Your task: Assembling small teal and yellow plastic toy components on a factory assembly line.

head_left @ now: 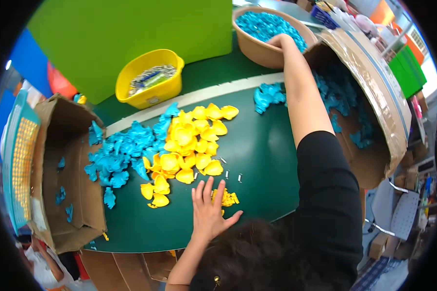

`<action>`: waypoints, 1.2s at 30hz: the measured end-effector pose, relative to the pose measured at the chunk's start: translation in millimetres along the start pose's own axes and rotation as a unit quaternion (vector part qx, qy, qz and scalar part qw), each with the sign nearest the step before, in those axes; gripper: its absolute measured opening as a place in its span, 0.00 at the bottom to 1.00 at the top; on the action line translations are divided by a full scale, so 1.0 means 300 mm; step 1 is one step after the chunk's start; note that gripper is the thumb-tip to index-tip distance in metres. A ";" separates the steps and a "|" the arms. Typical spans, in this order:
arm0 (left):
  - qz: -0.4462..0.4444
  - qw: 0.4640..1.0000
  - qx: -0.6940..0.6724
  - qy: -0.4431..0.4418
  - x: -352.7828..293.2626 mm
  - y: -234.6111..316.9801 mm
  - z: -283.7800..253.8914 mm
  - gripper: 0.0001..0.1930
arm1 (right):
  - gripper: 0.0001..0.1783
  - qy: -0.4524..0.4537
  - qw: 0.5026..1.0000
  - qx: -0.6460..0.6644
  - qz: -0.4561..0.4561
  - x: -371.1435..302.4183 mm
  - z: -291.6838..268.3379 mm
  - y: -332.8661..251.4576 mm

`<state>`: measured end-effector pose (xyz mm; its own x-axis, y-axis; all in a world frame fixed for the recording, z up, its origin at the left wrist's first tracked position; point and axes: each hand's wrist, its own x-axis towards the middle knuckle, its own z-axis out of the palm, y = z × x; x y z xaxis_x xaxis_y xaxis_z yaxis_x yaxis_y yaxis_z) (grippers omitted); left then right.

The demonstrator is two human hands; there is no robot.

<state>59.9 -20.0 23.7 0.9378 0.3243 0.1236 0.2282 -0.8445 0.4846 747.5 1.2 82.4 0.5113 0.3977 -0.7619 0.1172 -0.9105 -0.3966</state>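
Note:
My left hand point(210, 213) is low over the green work surface with its fingers spread. Beside and partly under its fingers is a small heap of little yellow parts point(229, 198). A few small silvery pins point(240, 178) lie just beyond. Farther off, curved yellow plastic shells point(183, 136) form a pile. Against its left side rests a heap of blue ruffled plastic pieces point(126, 148). My right arm stretches far forward, and my right hand point(280, 40) dips into a tan basin point(260, 53) of small blue parts point(267, 25). Its fingers are hidden there.
An open cardboard box point(69, 121) on its side stands left, with blue pieces inside. Another cardboard box point(381, 92) at right holds more. A yellow tub point(150, 99) of small metal parts sits before a bright green panel point(131, 29). Another person point(48, 264) shows at lower left.

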 end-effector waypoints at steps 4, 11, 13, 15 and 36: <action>-0.030 0.998 0.046 -0.012 0.003 -0.027 -0.028 0.49 | 0.37 0.124 0.984 0.051 -0.116 -0.052 0.240 -0.127; -0.022 0.999 0.036 -0.006 -0.012 -0.023 -0.022 0.47 | 0.27 0.244 0.914 -0.201 -0.255 -0.020 0.219 -0.144; -0.009 0.999 0.030 0.014 -0.017 -0.019 -0.022 0.47 | 0.25 0.296 0.906 -0.153 -0.260 -0.084 0.168 -0.098; 0.006 1.000 0.023 0.019 -0.028 -0.021 -0.018 0.46 | 0.22 0.412 0.869 -0.059 -0.268 -0.138 0.168 -0.092; 0.315 0.949 -0.019 -0.014 0.040 0.134 0.146 0.36 | 0.34 0.366 0.742 -0.270 -0.492 -0.754 1.391 0.239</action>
<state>91.8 -68.8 6.7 0.8921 -0.2507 0.3759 -0.3880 -0.8515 0.3528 285.1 -106.8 12.5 0.2547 0.9120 0.3214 0.9638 -0.2121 -0.1618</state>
